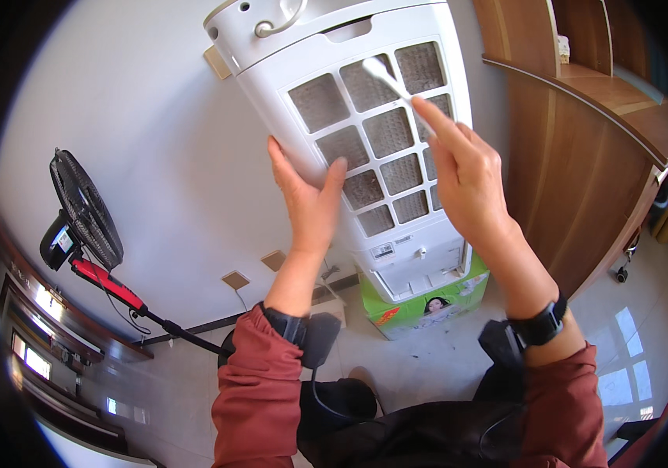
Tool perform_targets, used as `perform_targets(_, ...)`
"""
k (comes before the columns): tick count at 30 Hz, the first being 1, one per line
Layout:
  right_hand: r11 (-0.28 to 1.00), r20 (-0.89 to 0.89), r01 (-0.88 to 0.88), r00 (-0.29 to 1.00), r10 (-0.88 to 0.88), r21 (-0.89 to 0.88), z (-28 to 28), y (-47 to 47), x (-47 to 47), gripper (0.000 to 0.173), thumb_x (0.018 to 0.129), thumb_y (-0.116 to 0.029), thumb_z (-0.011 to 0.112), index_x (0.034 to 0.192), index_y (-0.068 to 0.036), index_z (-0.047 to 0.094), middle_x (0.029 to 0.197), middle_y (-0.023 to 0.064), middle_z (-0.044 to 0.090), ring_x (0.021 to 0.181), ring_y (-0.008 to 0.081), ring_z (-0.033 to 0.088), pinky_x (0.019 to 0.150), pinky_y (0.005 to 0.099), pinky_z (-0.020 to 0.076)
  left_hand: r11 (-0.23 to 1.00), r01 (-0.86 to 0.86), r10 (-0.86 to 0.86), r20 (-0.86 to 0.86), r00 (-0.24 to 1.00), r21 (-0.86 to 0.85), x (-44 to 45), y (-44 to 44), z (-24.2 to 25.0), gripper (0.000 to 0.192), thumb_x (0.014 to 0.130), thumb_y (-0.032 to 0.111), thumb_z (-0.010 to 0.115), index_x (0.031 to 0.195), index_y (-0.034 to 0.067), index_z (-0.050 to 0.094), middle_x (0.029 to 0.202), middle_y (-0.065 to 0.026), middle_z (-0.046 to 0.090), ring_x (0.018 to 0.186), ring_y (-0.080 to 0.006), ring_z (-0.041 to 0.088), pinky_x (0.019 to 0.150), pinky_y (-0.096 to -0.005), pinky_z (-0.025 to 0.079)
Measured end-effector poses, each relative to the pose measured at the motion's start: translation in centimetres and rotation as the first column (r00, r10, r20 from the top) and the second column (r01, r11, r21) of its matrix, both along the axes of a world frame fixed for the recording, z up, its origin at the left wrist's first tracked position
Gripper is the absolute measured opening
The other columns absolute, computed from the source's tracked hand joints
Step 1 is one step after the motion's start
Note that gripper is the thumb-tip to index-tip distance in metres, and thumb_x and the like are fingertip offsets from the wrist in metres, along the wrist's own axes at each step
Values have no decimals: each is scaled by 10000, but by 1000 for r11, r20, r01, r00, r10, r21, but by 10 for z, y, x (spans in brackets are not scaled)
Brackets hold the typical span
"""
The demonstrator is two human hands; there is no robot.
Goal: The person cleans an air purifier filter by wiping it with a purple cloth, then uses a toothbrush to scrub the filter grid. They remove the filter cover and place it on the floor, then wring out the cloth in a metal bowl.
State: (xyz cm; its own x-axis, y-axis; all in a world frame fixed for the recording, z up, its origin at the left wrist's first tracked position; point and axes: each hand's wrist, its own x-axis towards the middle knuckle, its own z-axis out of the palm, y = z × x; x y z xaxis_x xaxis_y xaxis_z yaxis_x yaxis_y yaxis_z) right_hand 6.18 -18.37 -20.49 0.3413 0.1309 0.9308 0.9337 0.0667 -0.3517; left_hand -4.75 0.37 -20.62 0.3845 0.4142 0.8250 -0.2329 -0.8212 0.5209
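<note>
A white air cooler (328, 140) stands tilted in view before me, its rear grille (369, 131) showing dusty grey filter mesh behind square openings. My right hand (467, 175) holds a slim white brush or swab-like tool (389, 81), index finger stretched along its handle. The tool's rounded white head lies over an upper opening of the grille; whether it touches the mesh cannot be told. My left hand (313, 199) rests against the cooler's left edge, thumb over the grille and fingers along the side, steadying or touching the casing. A white cord (287, 20) comes out near the cooler's top.
Under the cooler is a green printed box (427, 310) on the tiled floor. A black fan with a red pole section (108, 284) stands at left by the wall. Wooden shelving (573, 140) stands close on the right. Wall sockets and a cable are behind.
</note>
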Motion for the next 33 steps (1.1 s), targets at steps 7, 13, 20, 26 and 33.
perform_targets(7,995,-134,-97,986,95,-9,-17,23,-7,438,877,35,553,1278,-139,586,721,129,594,609,250,601,580,353,492,994,-68,59,112,992,83,19,3,-7,972,841,274,680,1467,-40,6,1461,-276,167,1361,-394,181,1122,-483,159)
perform_targets(13,967,-300,-243,930,212,-73,-9,31,-12,436,903,77,496,1308,-73,558,1056,34,677,722,34,463,629,190,414,989,-93,78,129,989,119,20,4,-11,929,875,268,643,1464,-45,-3,1469,-285,151,1353,-408,178,1119,-495,149)
perform_targets(20,993,-144,-116,983,113,-10,-11,47,-26,459,862,60,551,1272,-144,592,834,135,634,677,238,630,614,294,508,997,-35,28,107,994,63,16,-1,-10,920,882,281,638,1462,-52,7,1480,-286,142,1368,-410,162,1122,-493,150)
perform_targets(26,1000,-20,-19,1000,18,-18,-14,54,-30,505,837,34,565,1277,-212,585,696,95,537,581,293,581,531,387,485,995,-54,47,84,995,83,11,-3,-8,893,885,242,632,1460,-57,18,1482,-293,138,1374,-420,158,1125,-490,154)
perform_targets(33,978,-149,71,984,-101,-195,-4,38,-39,458,848,29,550,1254,-176,608,700,123,553,580,315,578,529,395,479,998,-12,7,80,997,67,10,-2,-8,884,875,192,628,1461,-58,15,1487,-296,128,1375,-422,155,1128,-495,146)
